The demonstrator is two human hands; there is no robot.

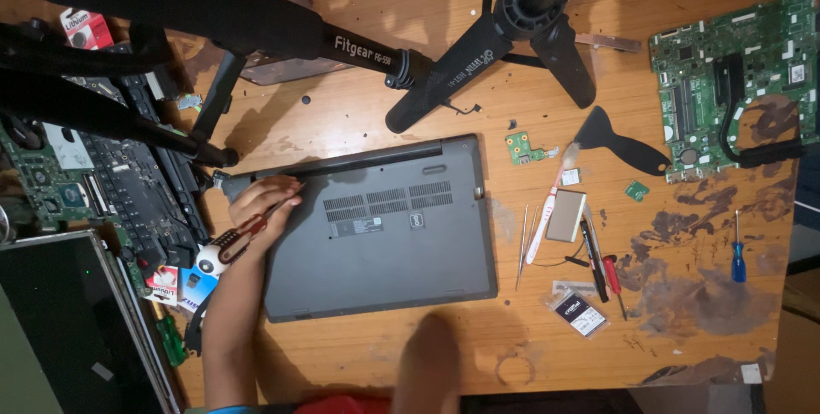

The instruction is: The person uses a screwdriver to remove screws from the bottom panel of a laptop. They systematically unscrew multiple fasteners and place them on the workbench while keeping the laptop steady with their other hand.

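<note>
Grey laptop (380, 226) base-up, worn wooden table (359, 106), left hand (260, 200) gripping screwdriver (235, 239)

- The tip of the red-and-black-handled screwdriver (242, 237) is hidden under the curled fingers of the left hand (263, 203), so where it meets the upturned grey laptop base (384, 226) cannot be told.
- A blurred, skin-coloured shape (427, 367) rises from the bottom edge; whether it is the right hand or forearm is unclear.
- The black tripod legs (213, 17) cover much of the dark dismantled laptop chassis (141, 196) at the left.
- The green circuit board (735, 81) at the right is partly crossed by a black curved heat pipe (739, 136).
- The flat display panel (68, 328) is cut off by the lower left corner.
</note>
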